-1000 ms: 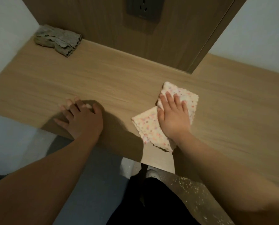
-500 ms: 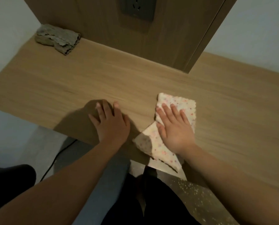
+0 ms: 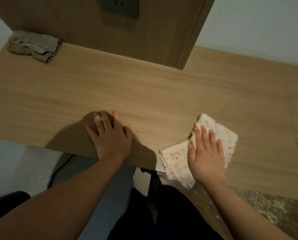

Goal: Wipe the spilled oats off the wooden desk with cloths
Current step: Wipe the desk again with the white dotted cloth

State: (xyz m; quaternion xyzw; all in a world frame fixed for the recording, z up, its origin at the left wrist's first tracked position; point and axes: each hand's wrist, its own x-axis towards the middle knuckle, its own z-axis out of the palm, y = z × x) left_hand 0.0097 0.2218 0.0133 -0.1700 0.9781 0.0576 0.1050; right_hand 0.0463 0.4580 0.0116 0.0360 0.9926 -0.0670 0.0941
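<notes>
Right hand (image 3: 205,153) is lying flat on the spotted cloth (image 3: 174,160), fingers straight and spread, pressing it onto the table (image 3: 144,94). Not gripping, just palm down. Cloth is sitting at the table's front edge, right of centre, with its near corner hanging over the edge. Left hand (image 3: 111,137) is resting open on the bare tabletop near the front edge, well left of the cloth, fingers straight, holding nothing and casting a shadow to its left. A second, grey cloth (image 3: 33,46) is lying bunched in the far left corner against the wooden back panel (image 3: 92,35), well apart from both hands. A wall socket (image 3: 120,6) is showing on the panel. Pale oat specks (image 3: 266,203) are showing scattered on the floor below the table's front edge, at lower right. The tabletop itself is showing no clear specks; too blurry to be sure.
</notes>
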